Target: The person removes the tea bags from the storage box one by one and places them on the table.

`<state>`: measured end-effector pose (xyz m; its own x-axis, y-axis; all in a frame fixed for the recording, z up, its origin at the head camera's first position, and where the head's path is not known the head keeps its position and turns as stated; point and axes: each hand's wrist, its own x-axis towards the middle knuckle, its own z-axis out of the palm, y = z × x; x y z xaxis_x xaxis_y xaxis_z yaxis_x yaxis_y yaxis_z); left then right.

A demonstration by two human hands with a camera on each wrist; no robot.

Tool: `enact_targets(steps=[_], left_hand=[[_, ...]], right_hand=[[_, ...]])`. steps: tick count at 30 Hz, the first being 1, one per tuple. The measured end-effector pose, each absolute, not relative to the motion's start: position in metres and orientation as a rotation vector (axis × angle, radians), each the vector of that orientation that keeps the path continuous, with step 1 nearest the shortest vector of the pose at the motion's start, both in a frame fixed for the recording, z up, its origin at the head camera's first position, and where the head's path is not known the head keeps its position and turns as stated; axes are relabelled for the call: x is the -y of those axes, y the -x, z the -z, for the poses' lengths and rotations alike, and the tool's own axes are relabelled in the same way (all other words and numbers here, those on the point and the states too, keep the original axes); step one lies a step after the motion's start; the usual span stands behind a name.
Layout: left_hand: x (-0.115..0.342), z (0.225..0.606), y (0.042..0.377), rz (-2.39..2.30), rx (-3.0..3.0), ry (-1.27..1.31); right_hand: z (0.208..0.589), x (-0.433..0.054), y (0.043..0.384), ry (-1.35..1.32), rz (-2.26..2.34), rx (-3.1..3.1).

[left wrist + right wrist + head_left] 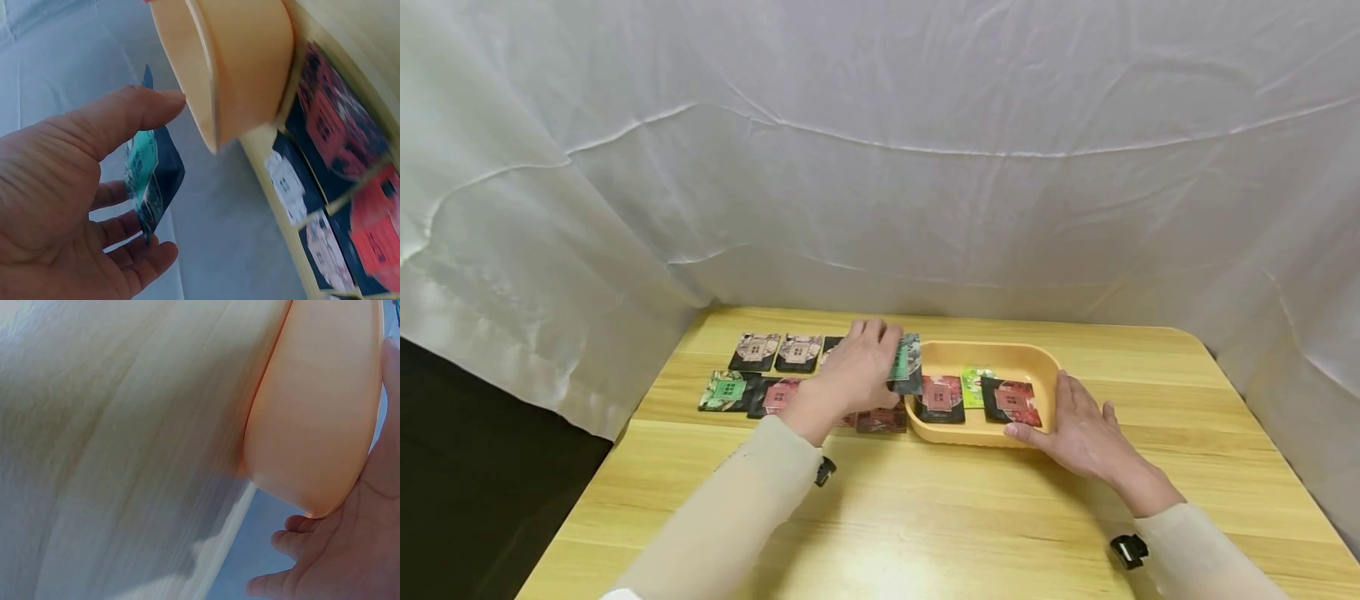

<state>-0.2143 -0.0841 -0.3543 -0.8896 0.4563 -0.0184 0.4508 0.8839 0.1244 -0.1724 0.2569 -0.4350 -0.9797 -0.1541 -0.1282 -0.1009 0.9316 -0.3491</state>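
Observation:
In the head view, my left hand (861,367) pinches a green-and-black sachet (906,364) just over the left end of a shallow yellow plastic basket (1041,354). The left wrist view shows that sachet (153,169) between the thumb and the fingers, beside the basket wall (250,69). My right hand (1086,429) rests against the basket's right end, its fingers straight along the outside and the thumb by the near rim. Inside the basket lie two red-and-black sachets (942,398) and a bright green one (976,387) partly covered by one of them.
Left of the basket, several sachets lie in rows on the wooden table (925,517): pale pink ones (755,352) at the back, a green one (730,390) and red ones (775,396) in front. My left hand hides some. A white curtain (925,208) hangs behind the table.

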Motion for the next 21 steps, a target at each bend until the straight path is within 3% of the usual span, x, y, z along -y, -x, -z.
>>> enact_targets(steps=[10, 21], left_hand=[[0.124, 0.361, 0.191, -0.208, -2.979, -0.669], [0.128, 0.387, 0.157, -0.271, -2.907, -0.657]], right_hand=[[0.434, -0.256, 0.171, 0.195, 0.518, -2.933], [0.434, -0.257, 0.172, 0.202, 0.515, -2.932]])
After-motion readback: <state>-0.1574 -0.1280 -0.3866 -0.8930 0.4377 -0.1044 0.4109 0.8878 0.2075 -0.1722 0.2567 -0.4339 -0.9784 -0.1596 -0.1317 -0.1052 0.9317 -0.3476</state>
